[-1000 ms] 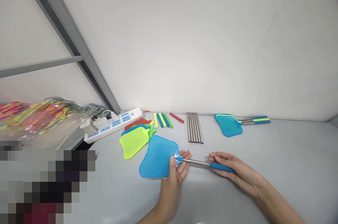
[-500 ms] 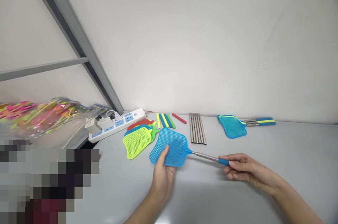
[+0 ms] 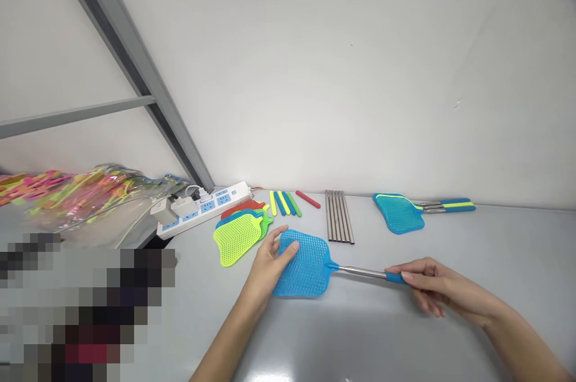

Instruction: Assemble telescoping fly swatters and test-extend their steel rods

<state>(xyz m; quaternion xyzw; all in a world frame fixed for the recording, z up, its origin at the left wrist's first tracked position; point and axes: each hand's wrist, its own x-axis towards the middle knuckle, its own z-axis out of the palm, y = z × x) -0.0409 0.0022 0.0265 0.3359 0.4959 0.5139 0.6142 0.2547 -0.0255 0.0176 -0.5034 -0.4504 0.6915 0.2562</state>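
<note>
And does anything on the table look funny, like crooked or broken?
Just the red tube: it lies more slanted than the coloured tubes beside it, and apart from their row. Nothing looks spilled or broken.

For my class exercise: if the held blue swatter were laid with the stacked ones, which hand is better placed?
Probably the right hand: it grips the blue handle and is nearer the stacked swatters. The left hand holds the mesh head, farther from them.

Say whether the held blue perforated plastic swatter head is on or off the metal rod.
On: the blue perforated swatter head meets the silver metal rod at its neck, no gap visible.
</note>
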